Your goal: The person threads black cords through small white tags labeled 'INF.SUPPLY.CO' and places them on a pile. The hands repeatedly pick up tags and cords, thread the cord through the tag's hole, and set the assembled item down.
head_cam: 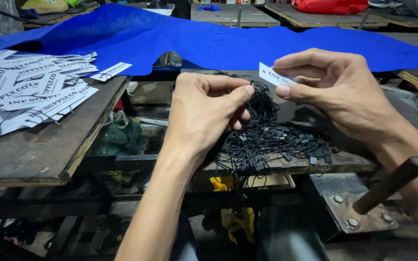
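I see my left hand [204, 108] near the centre of the view, its fingers [240, 92] curled in with thumb and forefinger pinched shut; whether a thin black string sits in that pinch I cannot tell, it is too fine to make out. My right hand [337, 84] sits at about 2 o'clock from the centre, thumb and forefinger closed on a small white paper tag [269, 75], which pokes out toward the left hand. The two pinches are just beside each other, not touching.

Directly under and between both hands lies a tangled heap of black strings [267, 137] with small black end pieces, resting on a worn wooden tabletop [286, 164].

At 9 to 10 o'clock a second wooden board [39, 154] carries a spread pile of white printed tags [25, 92], some already threaded with dark strings. A blue cloth [209, 41] runs across the top, from 10 o'clock to 2 o'clock. At 4 o'clock a dark handle [393, 183] slants up from a bolted metal plate [354, 208]. Something yellow [233, 212] shows below the tabletop at 6 o'clock.
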